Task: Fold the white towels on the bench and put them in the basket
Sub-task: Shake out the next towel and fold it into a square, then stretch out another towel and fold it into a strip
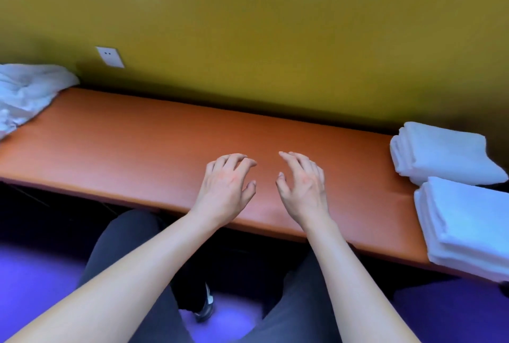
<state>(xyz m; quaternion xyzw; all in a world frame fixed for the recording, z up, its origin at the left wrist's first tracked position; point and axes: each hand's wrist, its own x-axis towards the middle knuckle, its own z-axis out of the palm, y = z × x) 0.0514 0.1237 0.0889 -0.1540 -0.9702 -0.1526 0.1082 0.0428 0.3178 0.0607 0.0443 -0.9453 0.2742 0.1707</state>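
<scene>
Right now both hands are empty and loosely spread, palms down with the fingers curled a little, over the bare middle of the orange table. The left hand and the right hand sit close beside each other, thumbs turned inward, and neither grasps anything; whether the fingertips actually touch the surface cannot be told.

What matters for the coming move is the side on which the work lies. The crumpled white towels are heaped far off to the left of the left hand, at the end of the table, partly cut by the edge of view and draping toward the front edge. They are well apart from both hands, and the left hand is clearly the nearer one. The heap has no clean long axis; it is a loose mound, with one tail trailing down toward the person's side.

On the opposite side, well to the right of the right hand, lie two neat piles: a folded towel stack farther back and a second folded stack nearer the front edge, the two just beside each other. No basket shows anywhere in view.

My judgement is that some folding is already done and the heap on the left remains. The likely next step would be a long leftward reach, led by the left hand, to draw one towel onto the clear stretch in front of the person.
</scene>
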